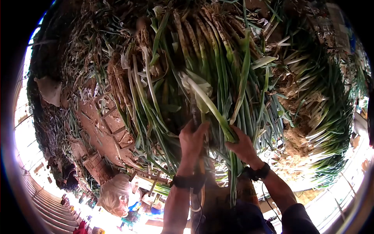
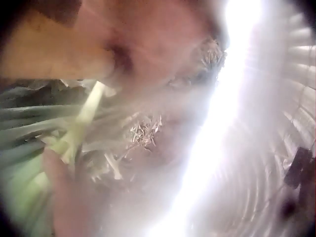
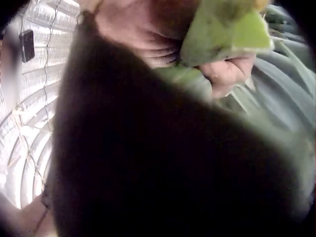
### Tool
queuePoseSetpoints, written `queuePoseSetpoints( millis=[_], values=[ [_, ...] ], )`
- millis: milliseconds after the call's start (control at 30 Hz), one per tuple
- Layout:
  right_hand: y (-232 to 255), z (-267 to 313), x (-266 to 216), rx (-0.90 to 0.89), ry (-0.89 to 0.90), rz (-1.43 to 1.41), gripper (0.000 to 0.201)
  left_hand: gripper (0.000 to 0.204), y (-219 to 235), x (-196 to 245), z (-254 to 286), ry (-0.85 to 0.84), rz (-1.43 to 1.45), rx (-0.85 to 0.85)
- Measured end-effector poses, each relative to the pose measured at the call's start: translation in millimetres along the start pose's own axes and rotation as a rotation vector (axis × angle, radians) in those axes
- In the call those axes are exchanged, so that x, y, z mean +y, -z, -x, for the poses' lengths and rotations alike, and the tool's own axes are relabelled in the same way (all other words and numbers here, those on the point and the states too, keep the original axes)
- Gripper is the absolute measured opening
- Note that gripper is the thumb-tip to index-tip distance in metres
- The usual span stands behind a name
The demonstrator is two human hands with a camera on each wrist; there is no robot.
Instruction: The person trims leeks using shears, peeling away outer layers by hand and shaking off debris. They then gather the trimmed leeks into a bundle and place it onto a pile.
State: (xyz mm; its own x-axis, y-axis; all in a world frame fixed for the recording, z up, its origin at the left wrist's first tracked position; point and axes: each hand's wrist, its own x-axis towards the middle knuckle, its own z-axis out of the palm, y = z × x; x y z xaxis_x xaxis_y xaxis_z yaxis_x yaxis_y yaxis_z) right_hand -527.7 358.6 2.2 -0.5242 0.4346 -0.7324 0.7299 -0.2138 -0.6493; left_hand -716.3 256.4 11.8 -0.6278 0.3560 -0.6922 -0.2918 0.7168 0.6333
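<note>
In the head view, my right hand (image 1: 242, 145) grips a leek (image 1: 208, 102) round its green part. Its pale stalk slants up and to the left, and long green leaves hang below the hand. Loose, thin skin (image 1: 203, 91) flares out near the white end. My left hand (image 1: 191, 141) holds a slim dark wand (image 1: 194, 108) that points up towards that end; the details of its tip are blurred. The left wrist view shows the pale stalk (image 2: 90, 106) beyond the left hand. In the right wrist view, curled fingers (image 3: 229, 73) wrap the green leaves (image 3: 210, 37), with a dark sleeve covering much below.
A heap of leeks with brown roots (image 1: 194, 33) lies in front of me. More leeks with whiter stalks (image 1: 325, 121) are stacked at the right. Another person's head (image 1: 115, 194) is at lower left, near a slatted frame (image 1: 113, 130). Leaf scraps litter the ground.
</note>
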Motion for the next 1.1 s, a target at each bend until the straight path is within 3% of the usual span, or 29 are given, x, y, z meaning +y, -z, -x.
queuePoseSetpoints(
  millis=[33, 100, 133, 200, 267, 333, 467, 500, 600, 667, 700, 733, 767, 833, 900, 1000, 1033, 1100],
  values=[
    [-2.8, 5.3, -8.0, 0.007, 0.004, 0.001, 0.07, 0.039, 4.3, 2.1, 1.5, -0.007, 0.002, -0.003],
    [-10.3, 20.5, -24.9, 0.081, 0.233, -0.085, 0.069, 0.04, 21.0, 11.4, 12.7, 0.142, 0.183, 0.01],
    [-13.2, 27.1, -39.0, 0.091, 0.234, -0.079, 0.069, 0.04, 29.1, 14.0, 21.0, 0.137, 0.188, 0.001],
    [-25.5, 39.2, -71.1, -0.033, 0.248, -0.237, 0.07, 0.04, 50.2, 9.8, 42.1, 0.063, -0.084, -0.226],
    [-47.4, 42.1, -94.7, 0.059, 0.49, -0.175, 0.072, 0.036, 77.1, -19.2, 57.5, -0.083, 0.027, -0.142],
    [-76.0, 37.0, -120.1, 0.097, 0.682, -0.202, 0.072, 0.024, 116.3, -24.2, 67.9, -0.2, 0.136, 0.097],
    [-144.2, 9.9, -147.8, 0.08, 0.679, -0.092, 0.076, 0.016, 163.1, -1.2, 78.5, -0.249, 0.054, 0.641],
    [-152.7, 1.6, -144.6, 0.041, 0.658, -0.012, 0.076, 0.019, 172.4, 7.8, 83.4, -0.121, 0.12, 0.615],
    [-152.3, -41.9, -111.2, 0.117, 0.676, 0.079, 0.069, 0.023, 174.7, -12.3, 63.8, -0.217, 0.023, 0.607],
    [-102.7, -84.5, -97.9, 0.123, 0.488, -0.064, 0.055, 0.06, 152.3, -27.7, 58.2, -0.295, -0.041, 0.486],
    [-73.5, -109.1, -88.1, 0.452, 0.714, 0.218, 0.045, 0.05, 134.5, -23.1, 59.6, -0.329, 0.004, 0.397],
    [-47.1, -137.4, -72.9, 0.501, 0.608, 0.286, 0.044, 0.04, 114.8, -14.0, 61.5, -0.365, 0.047, 0.313],
    [-15.7, -153.0, -67.7, 0.511, 0.498, 0.467, 0.048, 0.047, 96.5, -3.9, 66.0, -0.316, 0.117, 0.25],
    [28.2, -204.3, -35.4, 0.754, 0.756, 0.484, 0.048, 0.053, 73.3, -1.6, 71.5, -0.265, 0.182, 0.189],
    [56.7, -209.0, -26.4, 0.52, 0.223, 0.662, 0.051, 0.061, 57.8, -12.4, 70.3, -0.174, 0.148, 0.017],
    [62.6, -201.5, -8.6, 0.439, 0.119, 0.791, 0.045, 0.061, 36.8, 0.3, 73.9, -0.137, 0.1, -0.064],
    [58.9, -195.3, -1.9, 0.514, 0.195, 0.733, 0.048, 0.06, 32.9, -0.4, 75.3, -0.083, 0.075, -0.098],
    [56.4, -194.7, 4.8, 0.524, 0.202, 0.683, 0.049, 0.06, 24.1, -6.2, 72.6, -0.175, -0.026, -0.095]
  ],
)
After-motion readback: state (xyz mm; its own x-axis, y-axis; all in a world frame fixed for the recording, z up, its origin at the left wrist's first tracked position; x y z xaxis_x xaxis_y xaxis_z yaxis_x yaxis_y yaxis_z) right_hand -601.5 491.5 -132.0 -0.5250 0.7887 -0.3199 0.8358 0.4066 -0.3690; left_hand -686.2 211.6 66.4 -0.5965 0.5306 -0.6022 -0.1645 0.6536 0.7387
